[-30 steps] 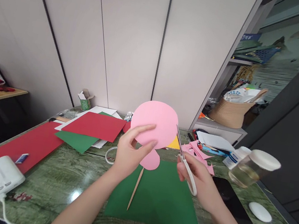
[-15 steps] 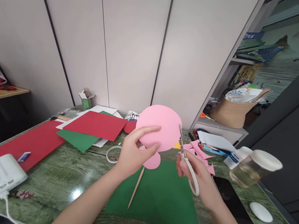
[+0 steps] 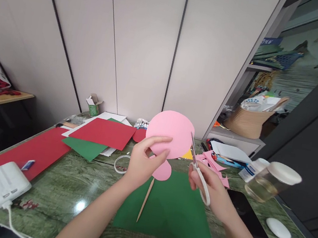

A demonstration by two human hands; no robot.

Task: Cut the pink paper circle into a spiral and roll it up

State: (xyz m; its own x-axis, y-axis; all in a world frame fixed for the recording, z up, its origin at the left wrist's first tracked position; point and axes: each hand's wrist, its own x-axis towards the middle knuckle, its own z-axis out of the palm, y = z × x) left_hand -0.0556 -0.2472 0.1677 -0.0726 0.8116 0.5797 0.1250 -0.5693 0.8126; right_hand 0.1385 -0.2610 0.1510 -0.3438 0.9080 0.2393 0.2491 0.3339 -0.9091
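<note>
Between the thumb and fingers of my left hand is a large rounded piece of pink paper, held up above the table. My right hand grips white-handled scissors, whose blades touch the pink paper's right edge. Below the held piece is a smaller pink paper circle, partly covered by my left hand. A green paper sheet lies flat beneath my hands, with a pointed wooden pencil on its left part.
Red sheets and a roll of tape lie to the left, beyond a white power bank. On the right are pink scraps, a black phone, a lidded jar and a white oval object.
The view has shifted slightly. Both hands stay nearly in place, and the scissor blades remain at the pink paper's right edge.
</note>
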